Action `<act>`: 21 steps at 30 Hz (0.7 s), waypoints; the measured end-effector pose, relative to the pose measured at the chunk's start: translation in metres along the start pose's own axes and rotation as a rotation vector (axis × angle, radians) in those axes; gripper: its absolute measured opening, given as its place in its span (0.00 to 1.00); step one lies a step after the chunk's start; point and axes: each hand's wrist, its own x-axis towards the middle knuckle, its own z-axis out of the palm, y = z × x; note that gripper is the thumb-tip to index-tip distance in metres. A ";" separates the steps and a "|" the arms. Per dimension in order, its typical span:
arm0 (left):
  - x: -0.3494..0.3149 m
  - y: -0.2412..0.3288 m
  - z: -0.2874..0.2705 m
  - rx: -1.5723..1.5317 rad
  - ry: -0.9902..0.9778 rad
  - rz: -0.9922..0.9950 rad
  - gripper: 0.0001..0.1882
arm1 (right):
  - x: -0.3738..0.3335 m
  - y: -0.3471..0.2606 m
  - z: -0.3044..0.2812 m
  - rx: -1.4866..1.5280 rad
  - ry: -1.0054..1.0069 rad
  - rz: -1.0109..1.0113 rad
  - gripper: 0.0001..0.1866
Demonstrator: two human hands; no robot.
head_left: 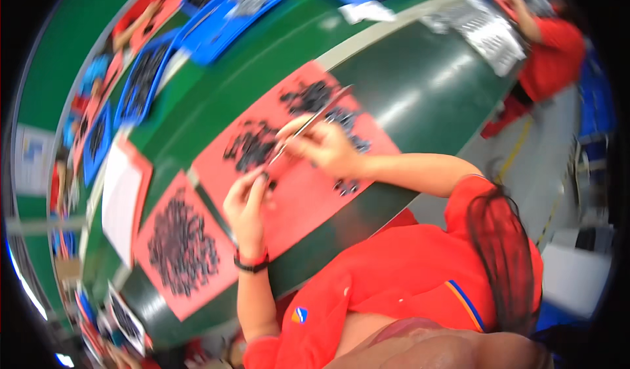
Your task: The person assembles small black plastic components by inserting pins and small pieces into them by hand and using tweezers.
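Note:
My right hand (328, 149) is closed around a slim, pen-like metal tool (321, 111). The tool slants down toward my left hand (246, 208), whose fingers pinch a small black part (269, 181). Blur hides that part's exact shape and whether the tool's tip touches it. Both hands are over a pink mat (295, 205) on the green table. Beyond them on the mat lie a loose pile of black parts (252, 144) and another dark pile (310, 97). Small dark pieces (346, 125) extend past my right hand, and a little cluster (346, 186) sits nearer my body.
On the left, a second pink mat (172, 300) is covered with black parts. A white sheet (121, 201) stands beside it. Blue trays (207, 47) of parts line the far side. At the right, a person in red (554, 57) works by silvery trays (489, 31).

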 end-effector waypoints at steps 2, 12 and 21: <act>-0.008 0.003 -0.007 -0.007 0.054 -0.009 0.09 | 0.000 -0.003 0.004 -0.108 -0.041 -0.030 0.07; -0.011 0.001 -0.011 -0.012 0.051 -0.037 0.09 | -0.002 0.005 -0.001 -0.350 -0.212 -0.146 0.06; -0.011 0.000 -0.007 -0.012 0.044 -0.064 0.08 | -0.003 0.004 -0.001 -0.437 -0.277 -0.205 0.07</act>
